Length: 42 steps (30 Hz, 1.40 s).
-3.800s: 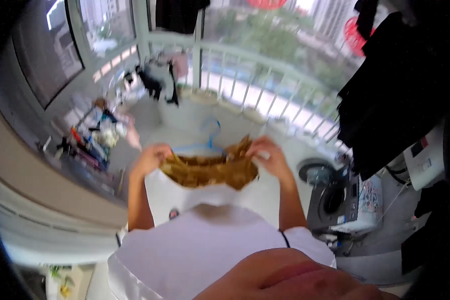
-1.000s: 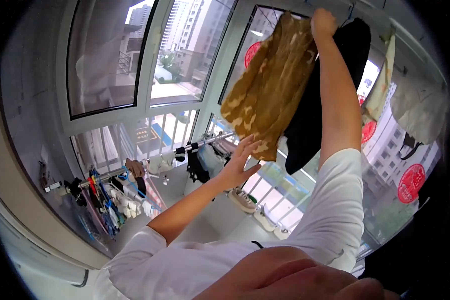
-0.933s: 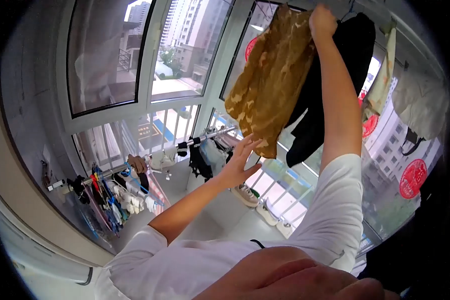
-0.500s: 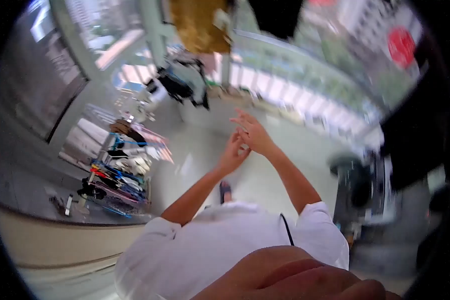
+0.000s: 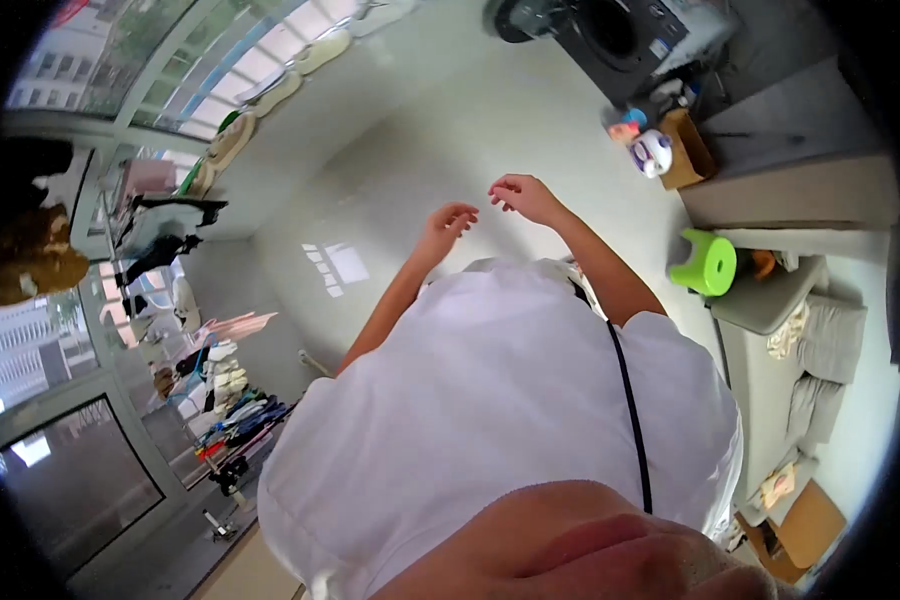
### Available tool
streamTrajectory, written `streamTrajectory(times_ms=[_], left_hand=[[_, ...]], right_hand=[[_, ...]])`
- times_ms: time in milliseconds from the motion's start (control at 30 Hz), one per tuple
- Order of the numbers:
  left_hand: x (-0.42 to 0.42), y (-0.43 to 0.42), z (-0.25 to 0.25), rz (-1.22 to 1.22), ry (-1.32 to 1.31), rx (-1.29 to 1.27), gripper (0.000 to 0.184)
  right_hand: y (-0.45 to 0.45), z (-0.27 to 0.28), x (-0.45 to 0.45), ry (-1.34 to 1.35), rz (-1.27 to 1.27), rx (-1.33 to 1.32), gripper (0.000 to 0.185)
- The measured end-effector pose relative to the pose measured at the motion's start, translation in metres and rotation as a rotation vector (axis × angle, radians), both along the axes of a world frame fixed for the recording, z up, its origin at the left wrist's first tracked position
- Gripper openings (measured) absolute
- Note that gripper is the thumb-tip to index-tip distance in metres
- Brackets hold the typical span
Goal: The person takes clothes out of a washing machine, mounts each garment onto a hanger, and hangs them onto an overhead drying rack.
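Observation:
My left hand is in front of my chest, its fingers loosely bent and apart, with nothing in it. Close by on the right, my right hand is also empty, with its fingers curled a little and apart. The two hands do not touch. Below both lies the pale floor. At the far left edge hangs the brown patterned garment, beside a black one; neither is near my hands.
Clothes hang on a rack at the left. Shoes line the window ledge. At the right are a washing machine, a cardboard box, a white bottle, a green stool and a sofa.
My right hand has let go of the hanging brown garment and come down. Both hands have moved apart after being together. The view has turned right, bringing the stool and sofa into sight.

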<state>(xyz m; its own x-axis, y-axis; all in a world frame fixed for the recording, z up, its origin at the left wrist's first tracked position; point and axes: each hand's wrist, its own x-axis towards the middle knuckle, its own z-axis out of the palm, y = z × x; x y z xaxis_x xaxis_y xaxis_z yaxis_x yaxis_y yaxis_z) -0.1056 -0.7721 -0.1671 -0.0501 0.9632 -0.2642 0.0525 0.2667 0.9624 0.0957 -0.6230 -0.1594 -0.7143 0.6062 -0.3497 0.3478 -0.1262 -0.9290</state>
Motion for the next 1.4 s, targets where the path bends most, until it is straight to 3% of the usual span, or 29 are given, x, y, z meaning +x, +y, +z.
streamTrajectory(times_ms=[167, 300, 433, 633, 733, 867, 933, 1000, 1067, 1133, 1200, 1233, 1300, 1400], left_hand=[[0.104, 0.097, -0.031, 0.158, -0.09, -0.247, 0.025], [0.178, 0.174, -0.026, 0.082, -0.189, -0.27, 0.024], [0.213, 0.258, -0.036, -0.118, -0.206, -0.311, 0.021], [0.22, 0.411, -0.111, -0.172, -0.171, -0.416, 0.02], [0.218, 0.518, -0.16, -0.216, -0.131, -0.363, 0.02], [0.218, 0.634, -0.195, -0.186, -0.146, -0.343, 0.02], [0.217, 0.675, -0.219, -0.169, -0.099, -0.383, 0.02], [0.215, 0.709, -0.258, -0.107, -0.11, -0.439, 0.021], [0.218, 0.733, -0.285, -0.081, -0.064, -0.513, 0.023], [0.215, 0.755, -0.329, -0.061, -0.156, -0.496, 0.023], [0.214, 0.773, -0.362, -0.008, -0.187, -0.487, 0.025], [0.214, 0.774, -0.382, 0.013, -0.197, -0.485, 0.024], [0.214, 0.78, -0.403, 0.036, -0.194, -0.493, 0.023], [0.217, 0.794, -0.4, 0.039, -0.166, -0.57, 0.022]], right_hand=[[0.066, -0.022, 0.126, -0.036, -0.05, -0.108, 0.027], [0.119, -0.042, 0.205, -0.137, -0.157, -0.201, 0.026], [0.177, -0.089, 0.237, 0.008, -0.425, -0.212, 0.024], [0.306, -0.153, 0.244, -0.134, -0.483, -0.284, 0.024], [0.381, -0.217, 0.247, -0.194, -0.594, -0.317, 0.024], [0.5, -0.317, 0.239, -0.384, -0.657, 0.024, 0.022], [0.571, -0.369, 0.236, -0.454, -0.514, -0.081, 0.032], [0.644, -0.448, 0.223, -0.526, -0.455, 0.339, 0.046], [0.733, -0.481, 0.203, -0.673, -0.449, 0.503, 0.06], [0.825, -0.524, 0.19, -0.792, -0.572, 0.904, 0.057], [0.919, -0.562, 0.197, -0.933, -0.699, 1.135, 0.044], [0.953, -0.579, 0.197, -0.911, -0.694, 1.144, 0.044], [0.999, -0.615, 0.199, -0.954, -0.638, 0.707, 0.042], [1.04, -0.715, 0.239, -0.965, -0.769, 0.55, 0.04]])
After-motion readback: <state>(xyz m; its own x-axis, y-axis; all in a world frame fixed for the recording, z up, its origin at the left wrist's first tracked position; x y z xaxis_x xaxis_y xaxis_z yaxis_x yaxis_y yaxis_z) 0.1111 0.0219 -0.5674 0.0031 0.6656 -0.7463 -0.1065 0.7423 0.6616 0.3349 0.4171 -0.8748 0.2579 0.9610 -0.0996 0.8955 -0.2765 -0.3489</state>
